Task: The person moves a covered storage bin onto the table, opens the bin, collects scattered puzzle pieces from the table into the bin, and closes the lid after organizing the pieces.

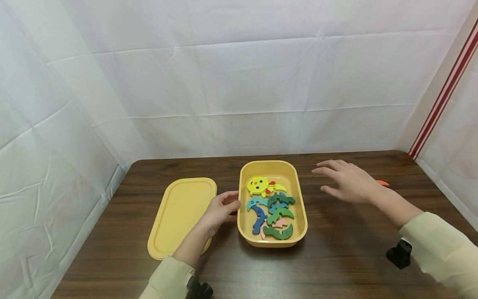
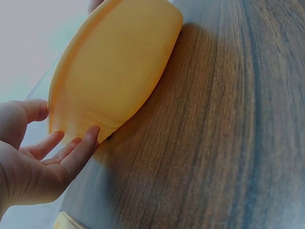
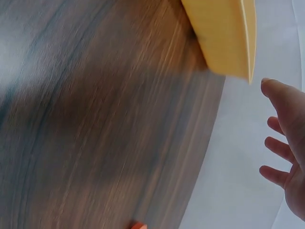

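Note:
A yellow plastic box [image 1: 301, 207] stands on the table, holding several flat shaped pieces. Among them are a bright yellow piece with a face [image 1: 257, 185], a dark blue curved piece [image 1: 258, 219], a green crescent piece [image 1: 280, 232] and partly covered pink ones. My left hand [image 1: 220, 211] touches the box's left side, its thumb by the rim and fingertips against the outer wall [image 2: 114, 62]. To the right of the box, my right hand [image 1: 345, 181] hovers above the table with fingers spread, holding nothing. An orange piece [image 1: 382, 183] lies partly hidden behind the right wrist.
A flat yellow lid [image 1: 183, 214] lies left of the box, partly under the left forearm in the head view. The dark wooden table [image 1: 336, 261] ends at a white sheet [image 1: 239, 79] behind. Black cameras sit on both wrists.

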Motion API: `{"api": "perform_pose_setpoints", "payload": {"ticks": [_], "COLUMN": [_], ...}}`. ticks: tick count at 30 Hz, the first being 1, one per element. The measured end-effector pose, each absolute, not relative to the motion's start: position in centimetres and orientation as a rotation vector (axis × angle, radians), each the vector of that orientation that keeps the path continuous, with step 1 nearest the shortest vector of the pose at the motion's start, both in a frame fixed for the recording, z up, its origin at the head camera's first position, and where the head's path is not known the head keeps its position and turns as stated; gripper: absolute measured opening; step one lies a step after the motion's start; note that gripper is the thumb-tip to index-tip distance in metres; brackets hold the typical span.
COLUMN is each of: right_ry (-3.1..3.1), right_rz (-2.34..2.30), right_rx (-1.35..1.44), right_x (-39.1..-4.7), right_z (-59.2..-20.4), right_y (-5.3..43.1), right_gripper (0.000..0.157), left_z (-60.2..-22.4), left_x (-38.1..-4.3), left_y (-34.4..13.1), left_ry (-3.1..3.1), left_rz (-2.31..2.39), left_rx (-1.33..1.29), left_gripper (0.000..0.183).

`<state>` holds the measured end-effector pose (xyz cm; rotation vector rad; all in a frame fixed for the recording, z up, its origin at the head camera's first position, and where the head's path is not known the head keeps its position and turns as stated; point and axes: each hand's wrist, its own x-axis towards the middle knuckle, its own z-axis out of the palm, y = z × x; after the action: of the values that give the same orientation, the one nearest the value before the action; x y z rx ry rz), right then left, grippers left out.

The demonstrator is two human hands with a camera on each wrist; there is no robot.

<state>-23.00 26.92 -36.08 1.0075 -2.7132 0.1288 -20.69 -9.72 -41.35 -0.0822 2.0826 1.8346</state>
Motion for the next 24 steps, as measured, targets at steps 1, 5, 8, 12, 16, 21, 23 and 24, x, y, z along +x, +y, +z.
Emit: {"api": "perform_pose_setpoints", "payload": {"ticks": [1,5,8,12,16,21,23,24], "right_ry": [-2.712,-2.72,-2.741,-2.776,-2.827,-2.87,-2.885,-2.894], "right_rz": [0.126,0.114,0.099,0.088,0.081,0.067,0.065,0.067], "right_rx": [0.998,0.946,0.904,0.864,0.84,0.82,0.812,0.803], "right_x": [-23.1,-23.3,-23.5,-23.8,-23.9,-24.1,-24.1,-24.1], "right_z": [-36.2,-36.5,-36.7,-36.9,-37.2,-37.8,-38.0,-38.1], "right_y": [27.2,28.3,29.0,29.9,30.9,32.0,32.5,32.7], "right_gripper": [0.047,0.046,0.045,0.045,0.047,0.05,0.051,0.051], "left_z": [-41.3,-41.3,-41.3,-41.3,-41.3,-41.4,-41.4,-41.3], "left_x": [-20.7,-20.7,-20.6,-20.6,-20.7,-20.7,-20.7,-20.7], "left_y": [-9.7,-9.7,-9.6,-9.6,-9.6,-9.6,-9.6,-9.6], "left_ry": [2.083,2.089,2.097,2.095,2.091,2.091,2.093,2.092], "left_rz": [1.833,1.828,1.824,1.824,1.825,1.824,1.823,1.822], "left_rx": [-0.082,-0.091,-0.099,-0.1,-0.093,-0.097,-0.099,-0.106], "left_gripper": [0.045,0.044,0.042,0.042,0.043,0.042,0.042,0.042]}}
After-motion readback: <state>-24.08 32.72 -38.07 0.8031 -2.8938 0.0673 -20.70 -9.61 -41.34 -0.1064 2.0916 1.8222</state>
